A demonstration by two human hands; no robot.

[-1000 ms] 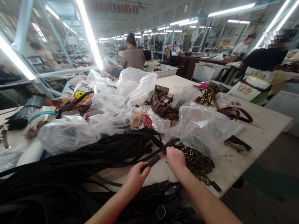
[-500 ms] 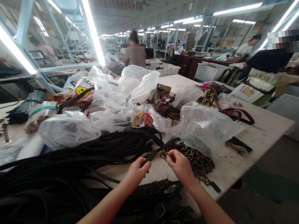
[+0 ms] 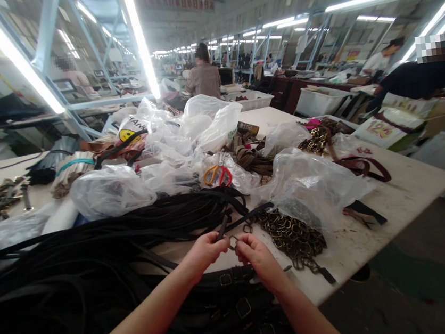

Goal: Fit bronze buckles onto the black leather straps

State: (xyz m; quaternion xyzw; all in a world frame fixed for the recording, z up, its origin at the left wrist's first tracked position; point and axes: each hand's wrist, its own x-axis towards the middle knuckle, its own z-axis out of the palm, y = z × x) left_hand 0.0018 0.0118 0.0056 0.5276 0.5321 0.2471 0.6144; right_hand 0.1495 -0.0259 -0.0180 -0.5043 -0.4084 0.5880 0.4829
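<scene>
The left hand (image 3: 208, 251) is gripping a dark strap (image 3: 223, 227) with closed fingers; its free end is pointing away from the wearer, slanting slightly right. The right hand (image 3: 256, 254) is pinching a metal ring (image 3: 233, 236), which is sitting between the hands, just right of the strap and close to the left fingertips; contact there cannot be told. Metal links (image 3: 290, 234) are lying beyond on the bench (image 3: 405, 183). A printed bag (image 3: 129, 136) is showing "HANK"; the banner (image 3: 187, 2) is displaying red characters, not reliably legible.
</scene>
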